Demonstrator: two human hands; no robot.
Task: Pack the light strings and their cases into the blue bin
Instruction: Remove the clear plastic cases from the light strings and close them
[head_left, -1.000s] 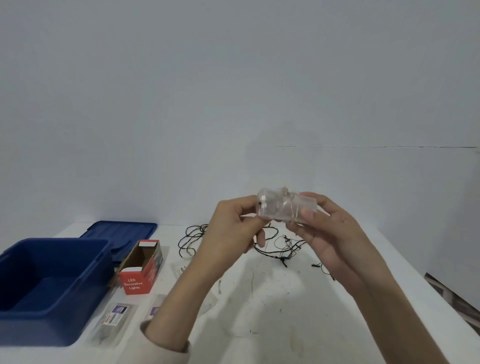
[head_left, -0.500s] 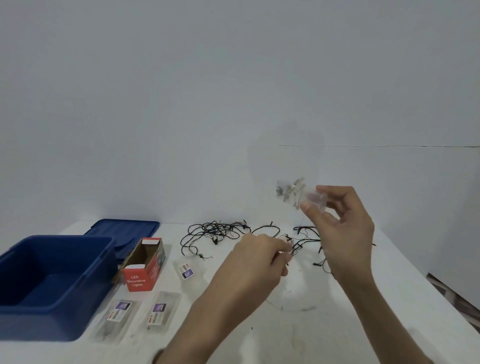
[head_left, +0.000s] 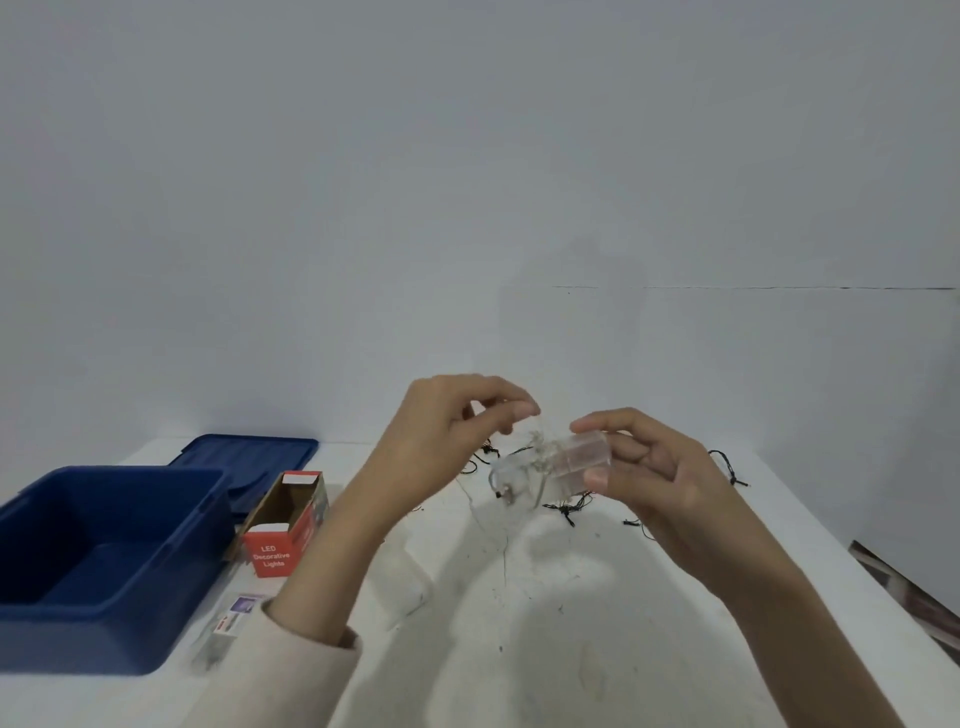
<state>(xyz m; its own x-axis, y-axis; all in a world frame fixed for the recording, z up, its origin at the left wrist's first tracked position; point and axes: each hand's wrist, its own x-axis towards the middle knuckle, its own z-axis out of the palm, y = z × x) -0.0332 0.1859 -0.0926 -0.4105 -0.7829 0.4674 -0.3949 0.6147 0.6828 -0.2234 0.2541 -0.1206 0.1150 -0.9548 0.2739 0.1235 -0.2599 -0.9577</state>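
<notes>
Nothing was packed yet: the blue bin (head_left: 104, 475) stood empty. The right grip (head_left: 660, 483) held a clear case (head_left: 571, 460), the left grip (head_left: 441, 441) pinched its wire string (head_left: 536, 452); black string (head_left: 569, 512) and red box (head_left: 285, 525) lay on the worktop (head_left: 571, 634).

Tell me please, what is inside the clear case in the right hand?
A bunched pale light string shows in the clear case, one strand pinched by the left hand. The right hand hides the case's right end.
</notes>
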